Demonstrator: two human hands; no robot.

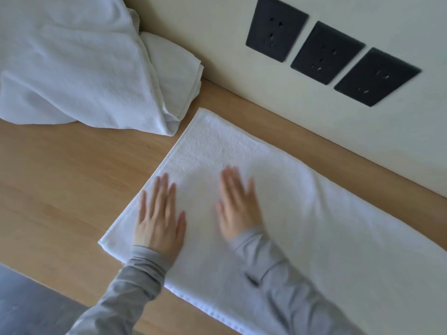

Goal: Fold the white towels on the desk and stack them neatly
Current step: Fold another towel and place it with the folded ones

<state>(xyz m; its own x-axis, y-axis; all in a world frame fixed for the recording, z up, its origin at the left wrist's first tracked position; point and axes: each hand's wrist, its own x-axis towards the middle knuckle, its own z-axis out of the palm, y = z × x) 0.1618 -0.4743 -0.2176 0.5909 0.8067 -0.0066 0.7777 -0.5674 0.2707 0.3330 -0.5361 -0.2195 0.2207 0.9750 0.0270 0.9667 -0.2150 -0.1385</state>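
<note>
White towel (302,213) lies flat across the frame's centre and right; left hand (158,218) and blurred right hand (238,204), seemingly flat-fingered, press it, holding nothing. Bare wooden desk (72,180) lies left.

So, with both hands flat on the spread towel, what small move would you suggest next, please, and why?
The white towel lies flat and long on the desk, with the left hand and right hand open on its left end. So probably pinch that end's corners and fold it over toward the right.
</note>
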